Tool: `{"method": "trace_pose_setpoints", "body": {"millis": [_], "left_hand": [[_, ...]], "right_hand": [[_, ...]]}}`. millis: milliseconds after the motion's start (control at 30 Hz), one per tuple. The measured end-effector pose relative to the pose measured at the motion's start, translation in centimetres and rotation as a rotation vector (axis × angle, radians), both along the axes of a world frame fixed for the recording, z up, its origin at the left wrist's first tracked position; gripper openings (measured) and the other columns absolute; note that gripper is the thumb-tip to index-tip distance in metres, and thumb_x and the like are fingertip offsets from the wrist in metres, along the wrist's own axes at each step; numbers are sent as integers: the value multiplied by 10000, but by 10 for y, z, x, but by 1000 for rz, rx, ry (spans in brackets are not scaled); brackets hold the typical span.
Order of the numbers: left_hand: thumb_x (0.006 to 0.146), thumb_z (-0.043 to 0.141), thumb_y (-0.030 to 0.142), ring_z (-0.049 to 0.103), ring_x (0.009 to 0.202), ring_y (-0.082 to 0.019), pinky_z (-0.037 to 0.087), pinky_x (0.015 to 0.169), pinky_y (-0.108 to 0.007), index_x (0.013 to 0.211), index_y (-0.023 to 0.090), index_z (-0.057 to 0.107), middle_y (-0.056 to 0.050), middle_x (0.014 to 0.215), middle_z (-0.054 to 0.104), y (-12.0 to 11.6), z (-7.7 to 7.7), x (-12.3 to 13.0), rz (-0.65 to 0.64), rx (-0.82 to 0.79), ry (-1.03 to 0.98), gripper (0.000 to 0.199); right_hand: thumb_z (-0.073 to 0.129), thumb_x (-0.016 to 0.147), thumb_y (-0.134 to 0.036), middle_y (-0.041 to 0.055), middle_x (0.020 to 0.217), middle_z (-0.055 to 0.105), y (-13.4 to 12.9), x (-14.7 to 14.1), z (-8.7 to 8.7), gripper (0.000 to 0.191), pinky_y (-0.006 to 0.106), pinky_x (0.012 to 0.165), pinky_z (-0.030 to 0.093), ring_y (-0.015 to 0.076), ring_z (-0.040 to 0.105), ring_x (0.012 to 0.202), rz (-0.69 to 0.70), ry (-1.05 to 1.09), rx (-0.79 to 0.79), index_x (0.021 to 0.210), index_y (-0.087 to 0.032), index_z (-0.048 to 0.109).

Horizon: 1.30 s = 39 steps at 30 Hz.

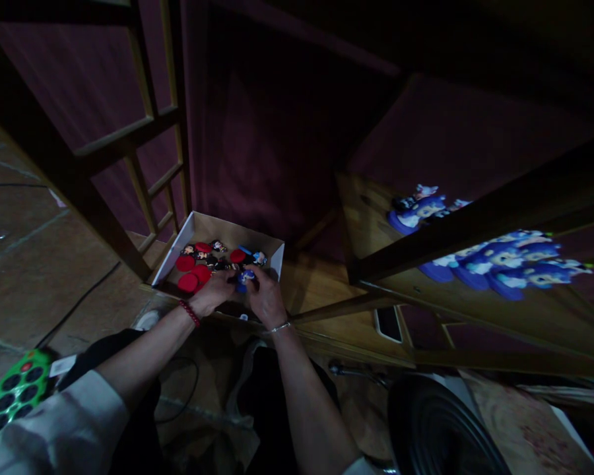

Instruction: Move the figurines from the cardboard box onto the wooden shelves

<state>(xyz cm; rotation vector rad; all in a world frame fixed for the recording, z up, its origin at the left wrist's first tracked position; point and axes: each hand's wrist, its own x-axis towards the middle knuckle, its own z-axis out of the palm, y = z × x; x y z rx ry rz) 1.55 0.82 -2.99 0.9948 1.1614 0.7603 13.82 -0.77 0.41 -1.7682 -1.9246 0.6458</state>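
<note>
A small blue figurine [245, 278] is between my two hands, over the near right part of an open cardboard box [191, 227]. My right hand [267, 297], with a silver bracelet at the wrist, pinches it from the right. From the left, my left hand [215, 292], wearing a red beaded bracelet, has its fingers closed at the figurine's other side; the fingertips are dim. Inside the box lie several round red bases [188, 282] and small dark figurines [202, 254]. A light-blue figurine [260, 258] lies at the box's right side.
Several blue-purple figurines [505, 257] stand on a wooden shelf [371, 227] at right, behind a dark wooden bar. A phone [389, 324] lies on the lower board. A black round seat [440, 429] is at bottom right, a green multi-button device [22, 389] at left.
</note>
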Motion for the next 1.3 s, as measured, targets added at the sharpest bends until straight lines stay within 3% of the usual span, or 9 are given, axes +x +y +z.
{"method": "trace_pose_setpoints", "body": {"millis": [233,400,700,933,1300], "left_hand": [[566,489,-24,617,815,-189,518,685,-289,869,106,605,-80,854,670,0,8,5,-53,-170,-33,350],[591,490,-28,620,785,-188,522,668,-288,818,107,610,-88,843,672,2,11,6,-67,-173,-4,290],[586,463,-11,628,769,-205,485,606,-250,860,143,639,-98,873,676,-2,-4,5,-180,0,272,361],[589,520,23,605,825,-242,445,693,-269,864,107,636,-142,871,651,-5,9,3,-338,236,641,310],[666,437,11,570,869,-202,417,727,-252,953,97,621,-147,995,590,-2,6,-2,-447,440,779,351]], "right_hand": [[470,773,-93,57,1010,596,-5,6,-5,348,259,855,411,156,563,921,21,-57,-75,1096,-199,545],[464,780,-86,55,986,596,-6,5,-2,356,242,819,409,151,575,882,16,-138,-121,1111,-204,523],[471,774,-75,66,958,612,-4,6,-2,355,235,776,400,158,580,870,75,-191,-147,1099,-206,526],[461,772,-60,58,947,612,-5,6,-2,362,224,769,395,150,581,862,80,-216,-139,1097,-210,520],[479,789,-113,84,924,620,-4,3,4,313,241,756,404,164,580,880,52,-310,-231,1096,-164,510]]}}
